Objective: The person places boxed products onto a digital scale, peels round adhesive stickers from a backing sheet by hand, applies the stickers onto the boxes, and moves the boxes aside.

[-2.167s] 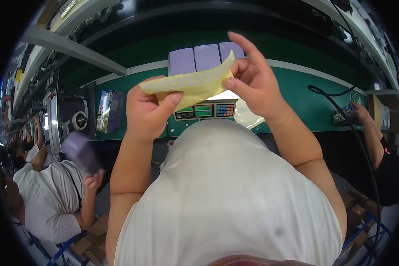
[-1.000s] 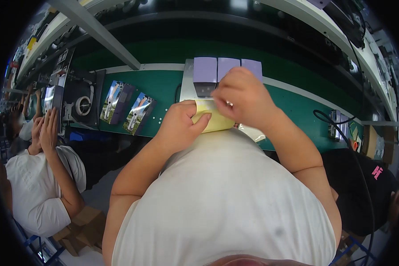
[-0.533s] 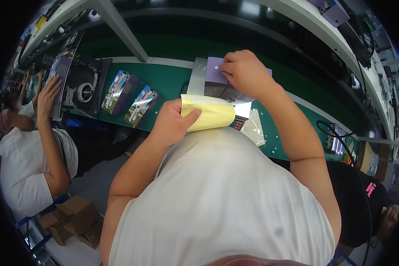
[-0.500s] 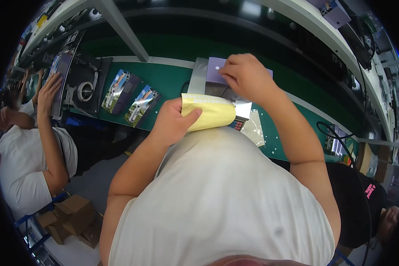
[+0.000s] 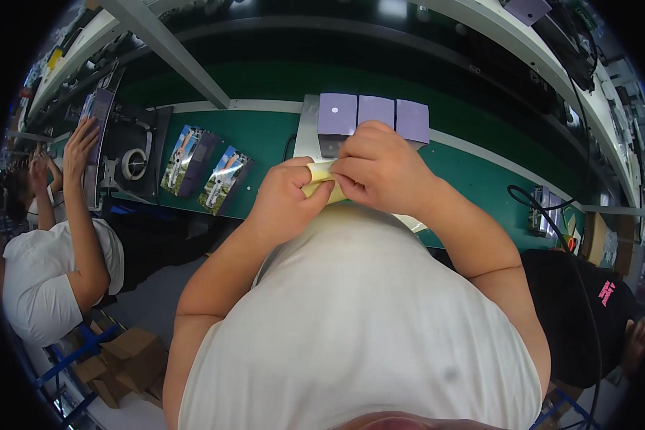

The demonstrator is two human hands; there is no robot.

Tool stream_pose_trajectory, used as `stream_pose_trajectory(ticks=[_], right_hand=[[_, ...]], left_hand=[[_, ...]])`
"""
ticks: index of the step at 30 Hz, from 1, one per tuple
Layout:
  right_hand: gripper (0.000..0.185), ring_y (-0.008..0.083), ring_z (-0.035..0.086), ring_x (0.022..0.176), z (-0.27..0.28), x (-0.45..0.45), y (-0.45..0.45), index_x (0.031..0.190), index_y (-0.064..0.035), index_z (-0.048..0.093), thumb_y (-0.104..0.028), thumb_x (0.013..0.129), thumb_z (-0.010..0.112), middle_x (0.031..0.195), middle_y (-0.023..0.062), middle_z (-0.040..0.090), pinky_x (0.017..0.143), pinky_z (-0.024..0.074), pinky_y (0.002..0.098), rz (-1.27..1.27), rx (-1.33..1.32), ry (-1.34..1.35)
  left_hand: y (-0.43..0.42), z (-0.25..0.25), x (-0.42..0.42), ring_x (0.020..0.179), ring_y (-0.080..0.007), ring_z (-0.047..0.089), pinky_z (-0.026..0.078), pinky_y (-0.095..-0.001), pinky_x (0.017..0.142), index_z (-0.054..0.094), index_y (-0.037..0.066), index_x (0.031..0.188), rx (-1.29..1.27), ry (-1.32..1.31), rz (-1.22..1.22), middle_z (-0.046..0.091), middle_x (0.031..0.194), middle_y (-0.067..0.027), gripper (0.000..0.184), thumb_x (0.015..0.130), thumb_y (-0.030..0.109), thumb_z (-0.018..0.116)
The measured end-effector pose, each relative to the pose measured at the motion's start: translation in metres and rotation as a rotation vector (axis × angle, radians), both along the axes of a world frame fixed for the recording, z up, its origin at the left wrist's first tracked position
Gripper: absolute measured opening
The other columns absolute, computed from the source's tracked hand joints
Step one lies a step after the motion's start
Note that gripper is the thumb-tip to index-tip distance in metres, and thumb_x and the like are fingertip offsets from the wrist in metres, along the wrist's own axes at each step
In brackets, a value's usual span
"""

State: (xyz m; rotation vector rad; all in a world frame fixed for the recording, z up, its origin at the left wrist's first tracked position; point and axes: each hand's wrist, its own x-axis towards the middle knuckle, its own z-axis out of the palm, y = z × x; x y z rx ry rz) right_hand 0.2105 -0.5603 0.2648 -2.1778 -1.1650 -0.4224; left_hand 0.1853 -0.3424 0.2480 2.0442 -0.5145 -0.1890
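My left hand (image 5: 288,197) is closed around a yellow sticker sheet (image 5: 321,172), which is bent in front of my shirt. My right hand (image 5: 383,168) has its fingers pinched together at the sheet's right edge; a sticker between the fingertips cannot be made out. Just beyond my hands, three purple boxes stand in a row: a left box (image 5: 336,115) with a small white round sticker on top, a middle box (image 5: 377,109) and a right box (image 5: 412,123), neither showing a sticker. My right hand covers part of the boxes' front.
Two picture-printed boxes (image 5: 183,161) (image 5: 226,179) lie left on the green table (image 5: 265,129). A tape roll (image 5: 134,165) is farther left, beside a co-worker's hand (image 5: 81,150) on a box. A black cable (image 5: 545,215) loops at right. Cardboard boxes (image 5: 132,358) sit low on the left.
My right hand has come down from above the purple boxes to the sheet's edge. The yellow sheet is now bent and mostly hidden between my hands. All three box tops now show.
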Motion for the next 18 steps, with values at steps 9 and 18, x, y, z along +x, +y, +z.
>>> stream_pose_trajectory(ticks=[9, 18], right_hand=[[0.004, 0.026, 0.063, 0.082, -0.034, 0.068, -0.056, 0.079, -0.0067, 0.074, -0.007, 0.075, 0.076, 0.083, 0.0062, 0.066, 0.085, 0.0511, 0.0382, -0.407, -0.342, -0.157], [0.009, 0.0241, 0.062, 0.089, 0.002, 0.017, -0.028, 0.085, -0.0075, 0.075, -0.01, 0.078, 0.079, 0.087, 0.0047, 0.065, 0.087, 0.0496, 0.039, -0.099, -0.12, 0.049]], left_hand=[[0.009, -0.021, -0.005, 0.095, -0.0138, 0.069, 0.054, -0.0295, 0.085, 0.073, -0.003, 0.11, -0.239, 0.46, -0.061, 0.076, 0.107, -0.0086, 0.019, 0.094, 0.006, 0.069], [0.004, -0.008, 0.005, 0.095, -0.0104, 0.066, 0.053, -0.0289, 0.084, 0.072, -0.003, 0.112, -0.307, 0.452, 0.073, 0.075, 0.107, -0.0062, 0.019, 0.096, 0.004, 0.068]])
